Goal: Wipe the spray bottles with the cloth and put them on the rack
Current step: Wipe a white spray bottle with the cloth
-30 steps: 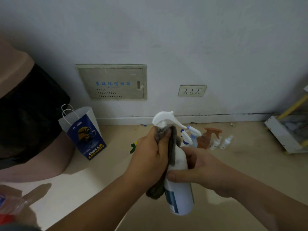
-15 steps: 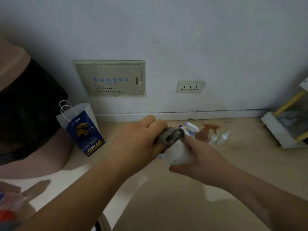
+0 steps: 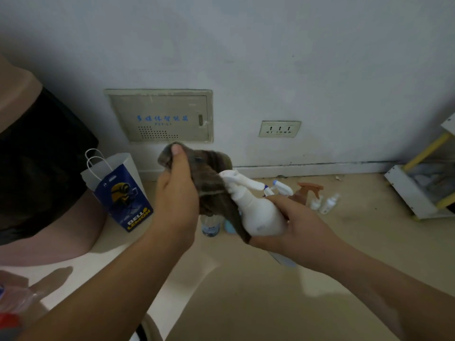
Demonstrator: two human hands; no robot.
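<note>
My right hand [image 3: 293, 225] grips a white spray bottle [image 3: 256, 210] around its body, tilted with the trigger head pointing up and right. My left hand [image 3: 176, 198] pinches a grey-brown cloth [image 3: 209, 183], lifted beside the bottle's head; the cloth drapes down against the bottle's left side. More spray bottles stand on the floor behind: a white-and-blue one [image 3: 282, 189], a brown one [image 3: 307, 191] and two small clear ones [image 3: 328, 204]. The white rack with yellow posts [image 3: 416, 195] stands at the right edge, partly cut off.
A blue and white paper bag [image 3: 120, 193] stands on the floor at left. A clear bottle [image 3: 210, 226] and a blue object sit on the floor under my hands. A wall panel [image 3: 160, 116] and socket [image 3: 279, 129] are ahead. A dark and pink shape fills the left.
The left hand has lifted the cloth up off the bottle's head, which shows again. The bottle is tilted with its head pointing right, after standing upright one second ago.
</note>
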